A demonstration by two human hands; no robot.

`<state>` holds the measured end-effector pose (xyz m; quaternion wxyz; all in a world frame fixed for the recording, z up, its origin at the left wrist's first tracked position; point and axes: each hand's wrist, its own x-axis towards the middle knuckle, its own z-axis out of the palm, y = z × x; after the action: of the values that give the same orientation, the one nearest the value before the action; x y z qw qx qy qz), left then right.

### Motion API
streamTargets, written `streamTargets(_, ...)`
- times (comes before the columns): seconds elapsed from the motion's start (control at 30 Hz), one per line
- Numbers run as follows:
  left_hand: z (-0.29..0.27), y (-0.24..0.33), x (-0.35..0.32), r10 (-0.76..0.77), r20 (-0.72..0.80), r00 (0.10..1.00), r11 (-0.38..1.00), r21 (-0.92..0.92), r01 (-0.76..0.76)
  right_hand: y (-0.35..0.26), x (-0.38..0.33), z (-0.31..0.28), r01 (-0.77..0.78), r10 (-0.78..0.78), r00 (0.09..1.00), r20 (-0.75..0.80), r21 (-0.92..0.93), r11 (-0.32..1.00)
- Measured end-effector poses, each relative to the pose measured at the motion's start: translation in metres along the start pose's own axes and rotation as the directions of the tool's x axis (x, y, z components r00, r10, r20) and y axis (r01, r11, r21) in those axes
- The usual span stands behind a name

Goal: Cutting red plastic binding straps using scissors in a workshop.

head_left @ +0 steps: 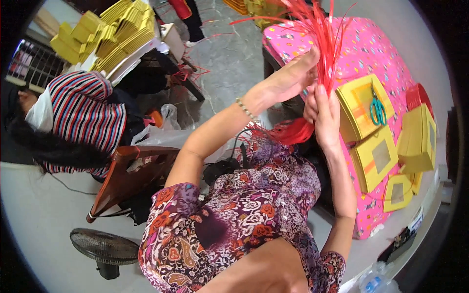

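A bundle of thin, glossy red plastic strands [328,63] stands up in front of me, its loose ends fanning out at the top. Wrapped around its middle is my right hand [323,115], thumb pointing up along the strands. My left hand [293,78], with a beaded bracelet on the wrist, is held flat with its fingers stretched out against the bundle's left side. More red strands [293,132] hang below my hands toward my lap. Just right of my right hand, teal-handled scissors [377,112] lie on a stack of yellow card pieces [359,132].
A pink patterned table cover [361,53] lies to the right, bearing yellow windowed card stacks [373,158] and a red container [419,97]. At left are a person in a striped top [83,117], a wooden chair [117,180], a fan [105,246] and yellow piles [112,34].
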<state>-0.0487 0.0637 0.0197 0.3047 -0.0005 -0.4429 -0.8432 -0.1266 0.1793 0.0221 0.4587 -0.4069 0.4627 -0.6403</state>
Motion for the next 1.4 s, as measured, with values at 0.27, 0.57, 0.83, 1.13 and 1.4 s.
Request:
streamTargets(0.27,-0.003,-0.02,-0.043,-0.463,0.222,0.858,0.825,0.463,0.324,-0.06,0.046,-0.02,0.15,-0.142,0.988,-0.056,0.199,0.968)
streamTargets(0.57,-0.049,0.007,-0.059,-0.62,0.03,0.784,0.601,0.661,0.45,-0.123,0.066,-0.143,0.38,-0.449,0.891,0.068,0.429,0.819)
streamTargets(0.83,-0.093,0.055,-0.08,-0.686,-0.089,0.722,0.46,0.716,0.525,-0.141,0.059,-0.175,0.382,-0.464,0.886,-0.004,0.573,0.725)
streamTargets(1.13,-0.108,0.062,-0.078,-0.519,0.113,0.847,0.803,0.404,0.438,-0.142,0.053,-0.193,0.313,-0.294,0.947,-0.129,0.578,0.753)
streamTargets(1.4,-0.125,0.071,-0.07,-0.672,-0.077,0.736,0.67,0.359,0.649,-0.143,0.059,-0.172,0.178,-0.198,0.98,-0.022,0.541,0.822)
